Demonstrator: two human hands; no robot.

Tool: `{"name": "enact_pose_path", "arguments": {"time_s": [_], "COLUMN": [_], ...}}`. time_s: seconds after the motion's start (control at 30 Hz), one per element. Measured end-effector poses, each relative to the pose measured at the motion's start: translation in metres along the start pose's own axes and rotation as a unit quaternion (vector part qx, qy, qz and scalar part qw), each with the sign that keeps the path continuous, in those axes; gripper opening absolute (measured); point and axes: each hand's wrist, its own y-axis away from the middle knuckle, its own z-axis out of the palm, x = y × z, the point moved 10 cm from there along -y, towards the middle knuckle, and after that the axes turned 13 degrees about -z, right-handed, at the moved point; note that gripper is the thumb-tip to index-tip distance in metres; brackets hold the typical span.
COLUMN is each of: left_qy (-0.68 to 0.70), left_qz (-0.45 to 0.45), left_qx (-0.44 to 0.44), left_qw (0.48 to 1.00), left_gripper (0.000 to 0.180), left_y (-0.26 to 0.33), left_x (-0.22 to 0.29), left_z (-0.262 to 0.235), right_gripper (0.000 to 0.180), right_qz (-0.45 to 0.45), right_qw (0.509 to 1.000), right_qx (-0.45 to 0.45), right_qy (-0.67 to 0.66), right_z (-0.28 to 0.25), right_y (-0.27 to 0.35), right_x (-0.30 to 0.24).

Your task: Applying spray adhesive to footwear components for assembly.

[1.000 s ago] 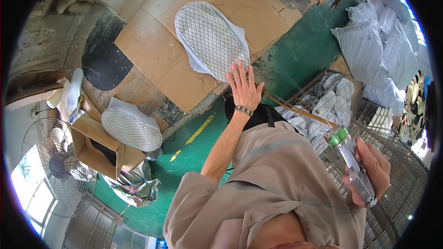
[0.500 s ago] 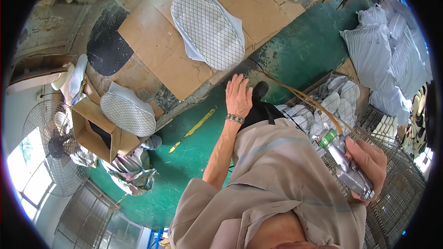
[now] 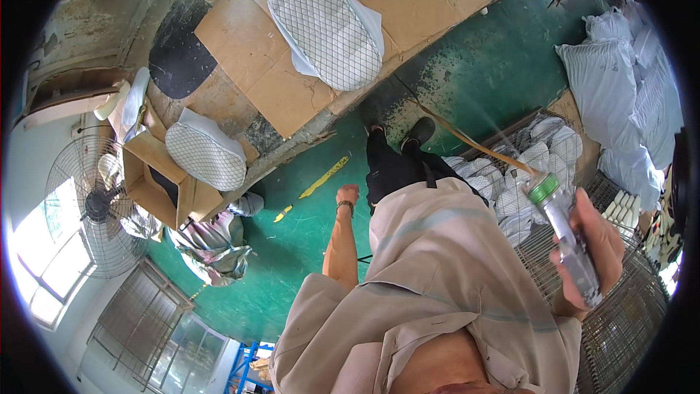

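My right hand (image 3: 599,244) is wrapped round a silver metal spray gun (image 3: 572,252) with a green ring at its head. A faint whitish streak, like spray, shows in the air beyond the gun's head. Lower at my side, my left hand (image 3: 348,194) is closed in a fist, with nothing seen in it. Across the table edge from me, a stack of white insole-shaped sheets under a black diamond grid (image 3: 324,29) lies on flattened cardboard (image 3: 255,80). A similar gridded white piece (image 3: 208,153) lies further left, by an open cardboard box (image 3: 157,179).
An orange-brown hose (image 3: 467,138) runs past the gun's head. Wire racks (image 3: 620,328) with white gridded pieces (image 3: 554,149) stand at my right, near white sacks (image 3: 620,87). A fan (image 3: 96,206) stands left. The green floor (image 3: 292,263) bears yellow tape.
My left hand has dropped from near the table edge to my side and its fingers have closed. The spray gun has tilted more upright and shifted right; a faint streak now shows beyond it.
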Motion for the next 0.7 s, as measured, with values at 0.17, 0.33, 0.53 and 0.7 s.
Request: {"name": "enact_pose_path", "arguments": {"time_s": [0.17, 0.33, 0.53, 0.7], "left_qy": [0.139, 0.179, 0.195, 0.193], "left_qz": [-0.059, 0.010, 0.103, 0.106], "left_qx": [-0.051, -0.056, -0.058, -0.057], "left_qw": [0.987, 0.982, 0.974, 0.974], "left_gripper": [0.027, 0.031, 0.034, 0.034], "left_y": [0.008, 0.017, 0.041, 0.041], "left_x": [-0.019, 0.033, 0.096, 0.091], "left_z": [0.018, 0.013, 0.011, 0.017], "right_gripper": [0.077, 0.073, 0.077, 0.083], "right_qz": [-0.028, -0.054, -0.007, -0.034], "right_qw": [0.997, 0.990, 0.992, 0.989], "right_qx": [-0.026, -0.044, -0.079, -0.097], "right_qy": [-0.070, -0.122, -0.093, -0.104], "right_z": [0.005, 0.007, 0.009, 0.004], "right_y": [0.001, 0.003, 0.011, 0.010], "right_x": [0.008, 0.015, 0.027, 0.031]}}
